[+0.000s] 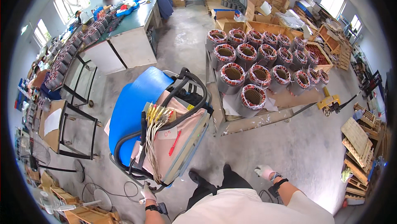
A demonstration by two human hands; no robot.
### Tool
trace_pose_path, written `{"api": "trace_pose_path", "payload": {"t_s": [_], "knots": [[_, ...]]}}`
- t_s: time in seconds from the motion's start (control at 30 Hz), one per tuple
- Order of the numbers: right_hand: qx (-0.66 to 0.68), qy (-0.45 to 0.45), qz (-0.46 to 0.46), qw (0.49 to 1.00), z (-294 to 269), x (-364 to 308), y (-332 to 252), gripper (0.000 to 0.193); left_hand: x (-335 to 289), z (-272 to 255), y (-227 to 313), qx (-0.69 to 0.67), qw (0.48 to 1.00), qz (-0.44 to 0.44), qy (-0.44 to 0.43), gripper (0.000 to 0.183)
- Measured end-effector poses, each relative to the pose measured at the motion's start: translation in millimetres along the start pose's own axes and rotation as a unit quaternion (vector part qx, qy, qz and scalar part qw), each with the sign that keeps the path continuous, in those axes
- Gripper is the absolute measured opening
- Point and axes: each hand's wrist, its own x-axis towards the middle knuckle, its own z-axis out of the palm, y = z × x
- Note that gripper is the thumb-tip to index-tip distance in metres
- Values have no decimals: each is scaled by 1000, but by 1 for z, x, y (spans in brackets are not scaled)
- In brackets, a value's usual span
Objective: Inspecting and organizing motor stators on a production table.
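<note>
At the lower left, my left hand (147,193), in a white glove, is closed around the metal handle of a cart (130,176). On the cart is a device with a pink cover (163,156). A bundle of pale test leads (153,141) with yellow and coloured ends lies over it, beside a red marker (174,143). Thick black cable (173,95) loops around the top, and a curved blue sheet (134,108) covers the left side. My right hand (263,171), also gloved, hangs away from everything with loosely bent fingers and nothing in them.
Ahead to the right, several motor stators (252,100) with red and white windings stand on a low platform (271,120), beside a yellow pallet jack (330,103). Wooden pallets (357,145) lean at the right. More stators (60,69) line a left bench, where people sit. Cable (120,195) lies on the floor.
</note>
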Motion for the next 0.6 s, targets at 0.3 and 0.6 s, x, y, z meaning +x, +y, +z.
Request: {"api": "trace_pose_path", "payload": {"t_s": [0.3, 0.6], "knots": [[46, -13, 3, 999, 7, -1, -87, 42, 34, -57, 25, 79, 985, -72, -135, 29], [109, 19, 1, 994, -10, 22, -104, 35, -73, 96, 221, 331, 847, 408, -82, 30]]}}
